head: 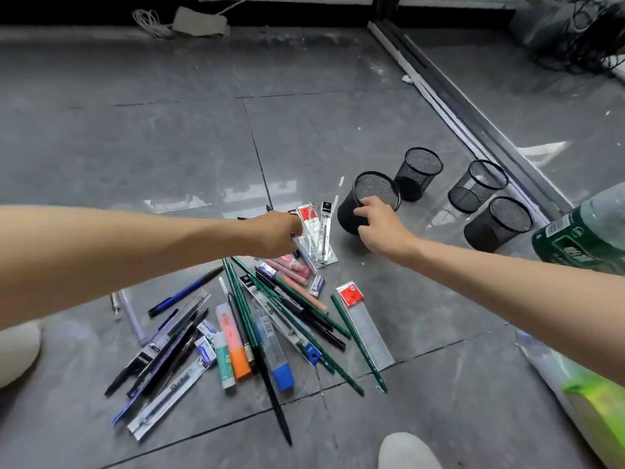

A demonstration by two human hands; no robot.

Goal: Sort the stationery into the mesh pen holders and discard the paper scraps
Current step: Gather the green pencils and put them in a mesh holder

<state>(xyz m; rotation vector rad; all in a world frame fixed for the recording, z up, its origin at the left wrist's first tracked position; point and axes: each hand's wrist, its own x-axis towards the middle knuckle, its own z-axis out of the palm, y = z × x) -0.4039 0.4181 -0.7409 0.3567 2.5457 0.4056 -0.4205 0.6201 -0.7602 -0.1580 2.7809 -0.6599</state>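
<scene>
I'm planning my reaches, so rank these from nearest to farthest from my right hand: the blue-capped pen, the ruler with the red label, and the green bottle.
From the right hand:
1. Ruler with the red label, just below it on the floor.
2. Blue-capped pen, lower left, in the pile.
3. Green bottle, far right edge.

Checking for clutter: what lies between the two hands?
In the head view, packaged refills, held at one end by the left hand, lie between it and the right hand, which grips a mesh holder.

Your only near-legible print, "deli" in white on the blue header of a clear refill packet (313,354), white characters on the green bottle label (575,245) too blurred to read, other packaging unreadable.
</scene>
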